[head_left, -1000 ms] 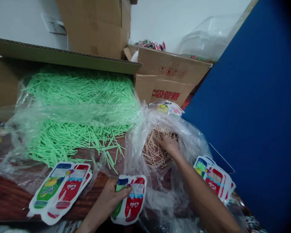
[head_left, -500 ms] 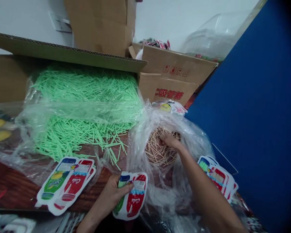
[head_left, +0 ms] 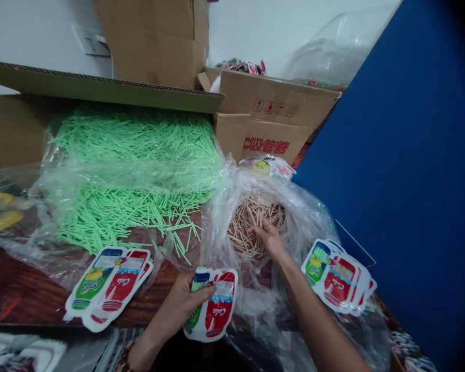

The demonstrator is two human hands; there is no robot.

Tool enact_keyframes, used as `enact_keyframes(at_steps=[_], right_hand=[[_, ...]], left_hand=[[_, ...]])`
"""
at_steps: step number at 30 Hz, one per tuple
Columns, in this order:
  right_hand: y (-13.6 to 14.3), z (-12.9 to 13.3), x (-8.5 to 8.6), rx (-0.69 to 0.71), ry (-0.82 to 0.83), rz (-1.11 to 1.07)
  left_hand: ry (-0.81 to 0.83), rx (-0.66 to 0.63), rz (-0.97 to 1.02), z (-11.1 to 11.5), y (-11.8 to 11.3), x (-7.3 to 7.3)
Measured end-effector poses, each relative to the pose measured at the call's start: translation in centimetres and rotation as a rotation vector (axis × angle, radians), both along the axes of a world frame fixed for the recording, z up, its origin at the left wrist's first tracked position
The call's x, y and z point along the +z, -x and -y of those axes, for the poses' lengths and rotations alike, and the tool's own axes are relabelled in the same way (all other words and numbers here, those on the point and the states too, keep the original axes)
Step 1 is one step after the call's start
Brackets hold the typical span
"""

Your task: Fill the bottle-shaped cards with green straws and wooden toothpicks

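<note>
Near the bottom centre of the frame, the left hand point(head_left: 182, 301) is clamping a bottle-shaped pouch point(head_left: 219, 309), the thumb lying across its front and the other fingers hiding behind, a grip that is probably steadying the pouch with its printed face turned up; green is showing in its upper left window while the window beside it is looking pale. Right of centre, the right hand point(head_left: 270, 242) is dipping its fingers among brown sticks point(head_left: 241, 233); the fingertips are bunching close together over a few, but whether they are clamping any I cannot tell. A clear plastic bag point(head_left: 312, 206) is spreading around these sticks, its folded-back mouth seemingly leaving them easy to reach. Green sticks point(head_left: 135, 137) are filling the upper left and middle left, spilling toward the front on plastic, likely for the same easy reach. Pouches are lying in two stacks, the left stack point(head_left: 95, 284) at lower left and the right stack point(head_left: 339, 287) at lower right, apparently so that each is sitting beside one arm
</note>
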State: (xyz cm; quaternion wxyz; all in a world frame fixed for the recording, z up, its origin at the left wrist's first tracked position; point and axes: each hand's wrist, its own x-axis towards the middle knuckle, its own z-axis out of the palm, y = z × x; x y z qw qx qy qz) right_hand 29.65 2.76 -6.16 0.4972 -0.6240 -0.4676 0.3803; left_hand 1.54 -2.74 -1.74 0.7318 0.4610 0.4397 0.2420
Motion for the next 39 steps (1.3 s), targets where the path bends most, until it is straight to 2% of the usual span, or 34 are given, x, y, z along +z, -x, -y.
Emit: enact_keyframes(at_steps=[5, 14, 19, 24, 33, 39], right_hand=[[1.2, 1.1, -1.4, -0.012, -0.035, -0.068], [3.3, 2.1, -1.3, 0.017, -0.099, -0.203], [3.4, 2.7, -1.2, 0.008, -0.072, -0.203], [2.9, 2.9, -0.1, -0.043, -0.104, -0.14], [3.4, 3.1, -1.2, 0.018, -0.063, -0.002], [1.4, 1.5, 0.3, -0.03, 0.001, 0.176]], left_hand=[[0.006, -0.005, 0.01, 0.3, 0.0, -0.4], [-0.005, -0.013, 0.011, 0.8, -0.4, 0.2], [-0.004, 0.001, -0.005, 0.8, -0.1, -0.2], [-0.018, -0.005, -0.009, 1.0, -0.1, -0.1], [-0.003, -0.006, 0.011, 1.1, 0.0, -0.1], [-0.008, 0.003, -0.012, 1.2, 0.1, 0.1]])
